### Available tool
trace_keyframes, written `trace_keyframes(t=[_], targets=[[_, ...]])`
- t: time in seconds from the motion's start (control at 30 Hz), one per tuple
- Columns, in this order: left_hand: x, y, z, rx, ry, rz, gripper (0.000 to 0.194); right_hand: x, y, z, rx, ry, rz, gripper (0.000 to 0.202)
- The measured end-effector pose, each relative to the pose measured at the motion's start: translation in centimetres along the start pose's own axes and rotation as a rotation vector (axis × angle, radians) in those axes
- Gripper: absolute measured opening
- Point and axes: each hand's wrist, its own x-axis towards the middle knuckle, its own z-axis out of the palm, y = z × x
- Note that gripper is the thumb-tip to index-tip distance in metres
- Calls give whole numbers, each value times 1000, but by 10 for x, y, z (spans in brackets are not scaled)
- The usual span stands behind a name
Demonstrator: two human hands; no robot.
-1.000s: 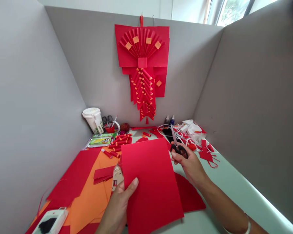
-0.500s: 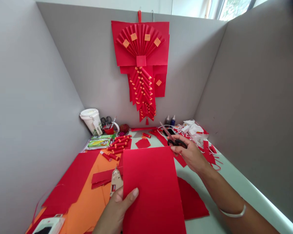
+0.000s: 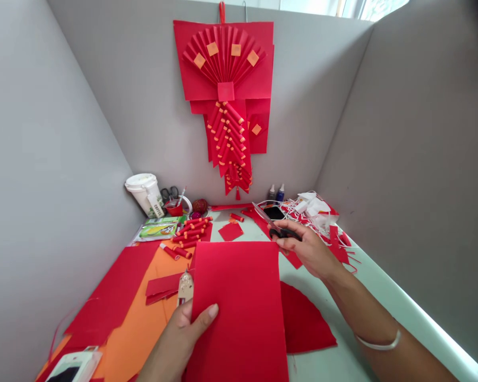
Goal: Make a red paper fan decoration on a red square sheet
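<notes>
My left hand [image 3: 185, 329] grips the left side of a red sheet of card [image 3: 239, 307], thumb on its front, the fingers hidden behind. In my right hand [image 3: 308, 246] is a pair of scissors [image 3: 281, 232], its black handles in my fingers and its blades pointing up and left. The scissors are close to the card's top right corner; whether they touch it I cannot tell. A red fan-shaped paper [image 3: 306, 323] lies on the table, partly behind the card. Beside my left hand a beige hot glue gun [image 3: 185, 289] shows, partly covered.
Small red paper rolls [image 3: 191, 233] with orange ends lie at back left, near a white bucket [image 3: 145, 193]. Red strips [image 3: 163, 286] rest on orange sheets [image 3: 139, 323]. White cords and scraps [image 3: 313, 207] are heaped at back right. A red fan decoration [image 3: 227, 58] hangs on the grey partition.
The red card and my left hand have shifted slightly left in view. My right hand with the scissors has moved a little left too. The whole scene sits slightly higher and further left.
</notes>
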Motion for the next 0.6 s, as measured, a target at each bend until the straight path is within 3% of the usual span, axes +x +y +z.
trace_keyframes(t=[0.23, 0.33, 0.4, 0.5, 0.53, 0.6], targets=[[1, 1, -3, 68, -31, -29, 50, 2, 3, 1, 1, 76, 18, 31], [1, 2, -4, 51, -34, -25, 48, 5, 3, -8, 52, 134, -34, 31], [0, 3, -4, 25, -21, -19, 49, 6, -1, -19, -39, 141, -39, 35], [-2, 4, -6, -8, -8, -22, 49, 1, -13, -38, -233, -28, 3, 42], [-3, 5, -6, -15, -8, -24, 48, -2, -17, -44, -245, -110, 12, 42], [-5, 6, -8, -23, -18, -24, 48, -7, -23, -54, -170, -136, 24, 43]])
